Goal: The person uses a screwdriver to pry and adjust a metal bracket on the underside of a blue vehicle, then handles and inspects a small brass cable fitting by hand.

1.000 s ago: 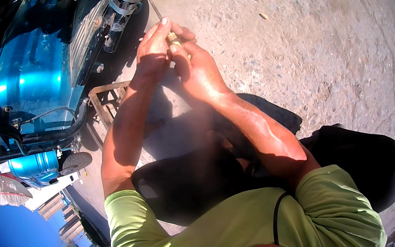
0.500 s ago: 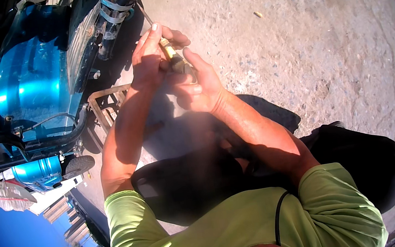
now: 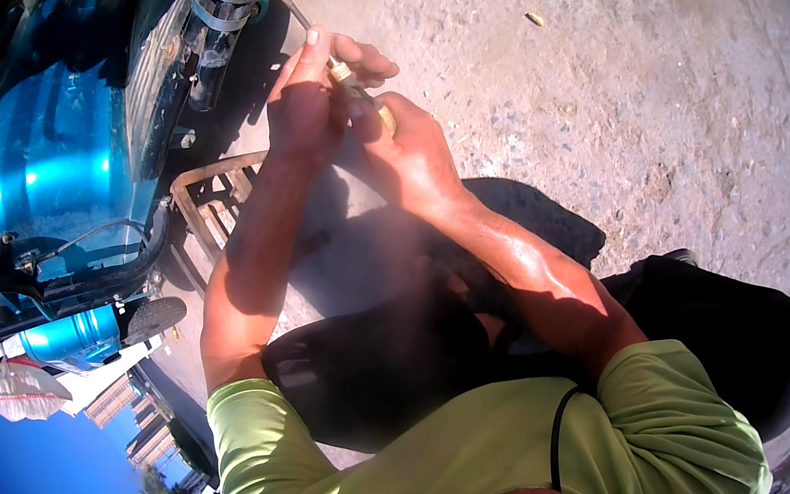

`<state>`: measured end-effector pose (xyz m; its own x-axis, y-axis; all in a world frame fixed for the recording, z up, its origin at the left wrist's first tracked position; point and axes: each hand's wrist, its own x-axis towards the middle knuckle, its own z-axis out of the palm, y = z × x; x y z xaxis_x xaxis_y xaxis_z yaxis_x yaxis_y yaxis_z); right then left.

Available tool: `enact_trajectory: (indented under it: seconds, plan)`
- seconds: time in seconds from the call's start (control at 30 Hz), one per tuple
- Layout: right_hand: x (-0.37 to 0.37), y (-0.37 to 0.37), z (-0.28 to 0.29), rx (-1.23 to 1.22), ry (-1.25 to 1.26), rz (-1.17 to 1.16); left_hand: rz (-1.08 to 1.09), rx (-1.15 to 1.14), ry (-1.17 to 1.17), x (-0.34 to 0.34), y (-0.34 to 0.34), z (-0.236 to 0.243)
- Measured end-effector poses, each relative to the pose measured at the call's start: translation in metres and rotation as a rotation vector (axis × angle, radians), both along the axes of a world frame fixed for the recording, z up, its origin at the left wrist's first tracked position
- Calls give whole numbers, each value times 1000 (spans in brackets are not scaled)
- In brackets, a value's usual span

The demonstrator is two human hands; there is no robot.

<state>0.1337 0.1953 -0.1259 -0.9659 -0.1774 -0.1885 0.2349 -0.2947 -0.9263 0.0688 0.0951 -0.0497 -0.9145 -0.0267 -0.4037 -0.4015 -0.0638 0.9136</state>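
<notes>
A screwdriver [image 3: 342, 72] with a yellowish handle points up and to the left, its thin metal shaft reaching toward the dark frame tube of a blue vehicle [image 3: 52, 174]. My left hand [image 3: 303, 108] steadies it near the front, thumb along the shaft and the other fingers partly extended behind it. Around the handle's rear end my right hand [image 3: 410, 149] is closed, its back turned up. The shaft's tip lies beside the tube, and whether it touches anything there I cannot tell. Both my hands hide parts of the handle.
A rusty metal frame [image 3: 196, 199] stands left of my left forearm. Metal clamps [image 3: 221, 14] ring the vehicle's dark tube. A small wheel [image 3: 155, 318] and a white sack [image 3: 13, 390] are farther left. Rough concrete ground [image 3: 615, 85] spreads to the right.
My right hand has turned over on the handle, its thumb and curled fingers giving way to its back. Both hands sit slightly higher in view with the screwdriver.
</notes>
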Motion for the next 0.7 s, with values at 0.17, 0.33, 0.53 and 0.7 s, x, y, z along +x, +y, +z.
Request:
enact_trajectory:
  seconds: [0.17,0.33,0.53,0.7]
  plan:
    - [-10,13,24,-549,-520,245,66,-32,9,2,0,-3]
    - [-14,19,4,-1691,-734,633,42,58,42,0,-5,-8]
    - [-14,27,24,-1011,-584,500,-12,73,48,1,-9,-7]
    - [-23,36,37,45,-112,232,5,177,-2,-1,2,-3]
